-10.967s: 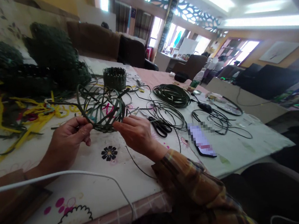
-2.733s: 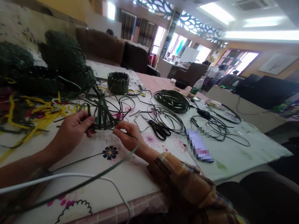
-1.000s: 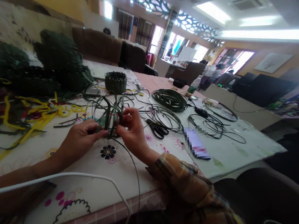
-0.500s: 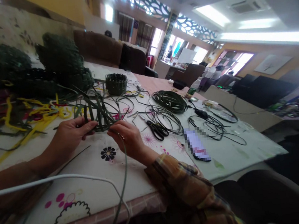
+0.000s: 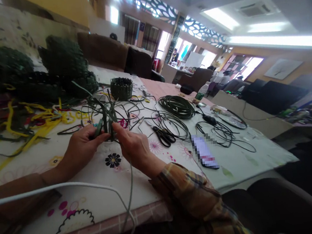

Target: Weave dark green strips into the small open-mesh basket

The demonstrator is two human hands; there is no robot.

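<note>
A loose weave of dark green flat strips (image 5: 105, 117) stands above the white flowered tablecloth (image 5: 97, 191), its ends sticking up and outward. My left hand (image 5: 82, 146) pinches its lower left side, fingers closed on the strips. My right hand (image 5: 131, 146) grips the lower right side, and one long green strip (image 5: 131, 195) trails from it down over the table's near edge. Both forearms rest over the table.
A small finished green basket (image 5: 121, 88) stands behind the weave. Yellow strips (image 5: 32, 123) and dark green woven heaps (image 5: 62, 63) lie left. Coils of green strip (image 5: 177, 106), black scissors (image 5: 163, 135), a phone (image 5: 204, 156) and black cords lie right. A white cable (image 5: 68, 187) crosses the front.
The weave has been turned and gathered, so the strips now stand more upright between my hands. My hands have come closer together. The trailing strip still hangs over the edge.
</note>
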